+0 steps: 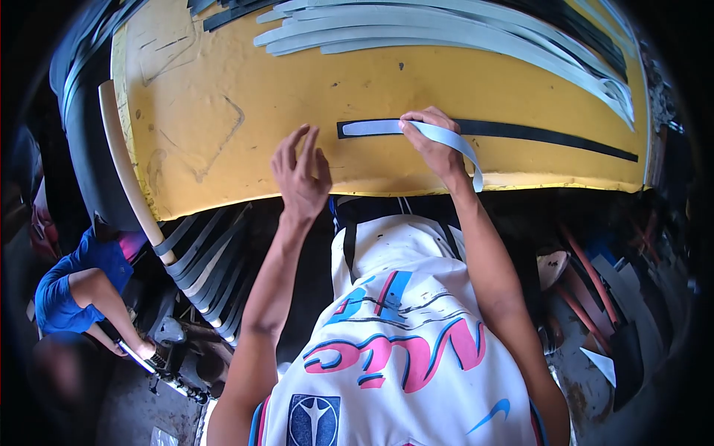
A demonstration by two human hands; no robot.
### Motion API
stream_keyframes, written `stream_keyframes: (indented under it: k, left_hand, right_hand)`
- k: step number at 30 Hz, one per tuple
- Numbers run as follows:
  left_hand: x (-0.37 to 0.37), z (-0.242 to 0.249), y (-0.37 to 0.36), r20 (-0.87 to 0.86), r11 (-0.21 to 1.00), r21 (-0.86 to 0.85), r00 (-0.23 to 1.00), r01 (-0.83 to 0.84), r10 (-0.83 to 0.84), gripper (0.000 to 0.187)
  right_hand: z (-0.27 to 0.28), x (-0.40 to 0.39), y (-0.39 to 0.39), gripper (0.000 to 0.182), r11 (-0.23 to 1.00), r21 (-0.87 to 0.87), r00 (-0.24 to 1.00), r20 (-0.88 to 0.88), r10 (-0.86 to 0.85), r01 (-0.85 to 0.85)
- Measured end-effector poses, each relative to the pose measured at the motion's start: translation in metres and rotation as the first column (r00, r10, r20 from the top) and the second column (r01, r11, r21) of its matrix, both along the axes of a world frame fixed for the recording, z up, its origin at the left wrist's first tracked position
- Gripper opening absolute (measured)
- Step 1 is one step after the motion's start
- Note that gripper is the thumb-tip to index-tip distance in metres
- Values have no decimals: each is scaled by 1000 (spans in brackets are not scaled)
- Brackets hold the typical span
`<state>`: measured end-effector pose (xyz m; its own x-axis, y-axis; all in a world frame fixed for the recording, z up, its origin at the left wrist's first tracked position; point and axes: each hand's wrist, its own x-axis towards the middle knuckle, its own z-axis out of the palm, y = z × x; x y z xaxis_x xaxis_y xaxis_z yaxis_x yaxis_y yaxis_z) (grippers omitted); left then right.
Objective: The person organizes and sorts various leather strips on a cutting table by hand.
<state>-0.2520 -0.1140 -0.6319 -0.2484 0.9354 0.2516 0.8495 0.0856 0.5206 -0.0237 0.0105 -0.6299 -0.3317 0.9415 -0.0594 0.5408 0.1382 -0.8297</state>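
Note:
A long black strip [550,135] lies across the yellow tabletop [297,82]. On its left part rests a narrower pale strip [372,128], whose other end curls up and hangs by the table's front edge. My right hand [433,140] pinches this pale strip between thumb and fingers, above the black one. To the left, my left hand [301,167] is raised over the table's front edge, fingers apart and nothing in it, not touching either strip.
Pale strips [416,30] are piled along the far side of the table. Dark strips [201,260] hang from a pole [123,149] at the left. A person in blue [82,286] sits at the lower left. Sheets and red bars [591,275] stand at the right.

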Motion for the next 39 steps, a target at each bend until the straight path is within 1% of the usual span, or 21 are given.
stream_keyframes:
  k: [1,2,4,6,9,13,16,18,19,21,22,23,24,26,28,30,32,34,36,38,39]
  left_hand:
    - [10,4,-1,49,999,9,998,41,-42,48]
    - [18,8,0,131,985,-14,977,172,-169,53]
    - [50,23,6,27,924,-211,947,319,-321,60]
    - [71,12,11,120,892,-267,930,366,-346,68]
    - [81,1,16,116,890,-320,946,325,-304,72]
    - [84,-1,14,94,887,-351,954,300,-285,74]
    - [85,-1,15,87,888,-353,955,294,-282,75]
    - [85,-1,15,77,890,-356,958,286,-277,75]
    - [85,-1,14,71,890,-355,957,287,-281,75]
    - [85,-1,14,59,894,-351,960,278,-275,75]
    - [85,-1,14,61,892,-353,959,281,-278,74]
    - [85,-1,14,62,893,-353,959,281,-278,74]
    - [85,-1,14,56,899,-348,964,264,-261,74]
    - [85,1,14,81,894,-355,962,274,-262,74]
    - [84,0,14,72,898,-359,966,256,-247,73]
    - [85,1,14,74,897,-353,964,264,-255,73]
    - [85,3,13,71,897,-355,964,265,-257,73]
    - [85,1,13,69,895,-360,964,265,-258,74]
    - [86,-1,13,68,895,-360,964,264,-257,74]
    - [86,0,13,67,891,-363,961,272,-267,75]
    - [86,1,14,63,891,-367,963,268,-264,74]
  right_hand:
    - [0,0,0,13,1000,1,1000,-4,4,-4]
    - [1,0,0,13,1000,-1,1000,-29,-5,5]
    - [0,0,-1,13,1000,-7,998,-58,-7,6]
    - [-2,1,1,13,1000,19,1000,-9,23,-23]
    - [-3,1,-1,13,997,-75,998,-53,-18,14]
    - [-1,1,0,13,999,-40,1000,-24,-7,6]
    - [-6,4,-2,18,994,-109,996,-79,-28,19]
    - [-4,5,-4,27,910,-409,959,-221,-178,74]
    - [0,6,-6,27,911,-406,958,-226,-175,71]
    - [12,11,-12,38,784,-613,852,-356,-384,97]
    - [15,16,-19,38,787,-611,856,-360,-372,85]
    - [17,24,-26,39,679,-721,674,-433,-599,140]
    - [19,33,-33,41,548,-824,439,-442,-782,147]
    - [27,59,-42,36,523,-849,179,-505,-845,73]
    - [41,83,-41,31,486,-873,-14,-487,-873,40]
    - [55,107,-30,33,516,-849,-75,-525,-848,118]
    - [74,130,-14,42,588,-763,23,-605,-796,270]
    - [101,148,1,51,661,-626,209,-641,-738,413]
    - [118,180,11,51,772,-515,433,-640,-635,372]
    - [142,191,18,50,829,-457,624,-556,-549,323]
    - [153,188,21,46,833,-409,707,-455,-541,373]
